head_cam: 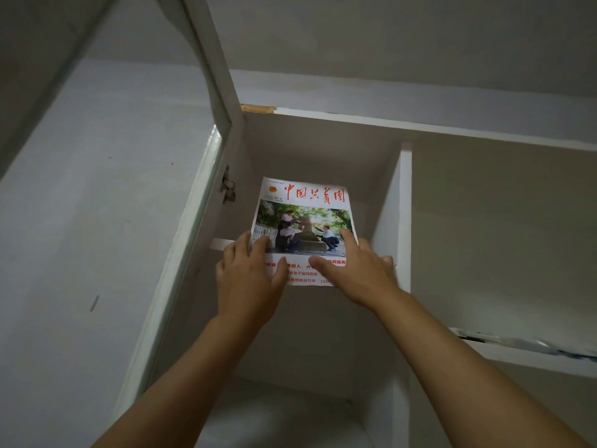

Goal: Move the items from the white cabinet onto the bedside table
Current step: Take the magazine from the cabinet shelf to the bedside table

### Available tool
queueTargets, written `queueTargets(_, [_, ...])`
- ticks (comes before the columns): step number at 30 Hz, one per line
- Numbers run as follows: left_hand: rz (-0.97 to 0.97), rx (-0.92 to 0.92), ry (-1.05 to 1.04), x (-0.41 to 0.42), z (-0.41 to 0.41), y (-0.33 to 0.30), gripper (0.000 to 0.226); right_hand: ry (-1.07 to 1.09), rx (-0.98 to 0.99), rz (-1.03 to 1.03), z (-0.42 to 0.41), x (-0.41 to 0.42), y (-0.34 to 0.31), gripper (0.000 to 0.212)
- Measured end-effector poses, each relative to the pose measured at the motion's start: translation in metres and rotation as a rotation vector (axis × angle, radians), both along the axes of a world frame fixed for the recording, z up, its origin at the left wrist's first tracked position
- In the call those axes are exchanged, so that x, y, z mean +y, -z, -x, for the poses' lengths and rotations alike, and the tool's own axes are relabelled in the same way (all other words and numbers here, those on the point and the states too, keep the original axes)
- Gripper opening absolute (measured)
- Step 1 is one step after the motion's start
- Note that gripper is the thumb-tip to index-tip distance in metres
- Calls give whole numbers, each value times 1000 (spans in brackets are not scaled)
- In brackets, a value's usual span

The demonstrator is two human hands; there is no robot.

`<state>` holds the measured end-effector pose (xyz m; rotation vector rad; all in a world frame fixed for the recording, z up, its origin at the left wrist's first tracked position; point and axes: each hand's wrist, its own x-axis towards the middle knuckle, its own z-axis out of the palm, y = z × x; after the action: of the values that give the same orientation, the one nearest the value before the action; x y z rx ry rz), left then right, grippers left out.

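Both hands, left hand (pixel 248 276) and right hand (pixel 355 270), grip a magazine (pixel 303 218) at the white cabinet (pixel 405 221) shelf; transfer to the unseen bedside table remains.

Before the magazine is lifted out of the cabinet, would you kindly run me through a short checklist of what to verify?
1. Left hand holds the magazine: ok, thumb over the cover's lower left.
2. Right hand holds it: ok, thumb and a finger lie on the cover.
3. Cabinet door open: ok.
4. Divider panel clear of the magazine: ok, a gap shows.
5. More items under the magazine: cannot tell.
6. Bedside table ready: cannot tell, out of view.
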<state>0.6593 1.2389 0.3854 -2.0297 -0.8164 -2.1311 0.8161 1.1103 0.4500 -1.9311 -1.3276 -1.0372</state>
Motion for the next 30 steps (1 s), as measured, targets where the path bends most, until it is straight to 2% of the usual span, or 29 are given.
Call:
queueTargets(4, [44, -4, 99, -8, 2, 8, 56, -48, -24, -47, -4, -3, 8, 104])
queueTargets(10, [86, -77, 421, -24, 8, 21, 56, -67, -28, -3, -4, -15, 16, 111])
queueTargets(18, [124, -174, 567, -51, 18, 39, 58, -204, 87, -25, 5, -40, 45, 114])
queueTargets(25, [143, -179, 692, -49, 8, 76, 60, -466, 211, -129, 12, -57, 96, 97])
queueTargets(30, [145, -204, 826, -49, 8, 120, 51, -527, 299, -200, 7, -62, 137, 86])
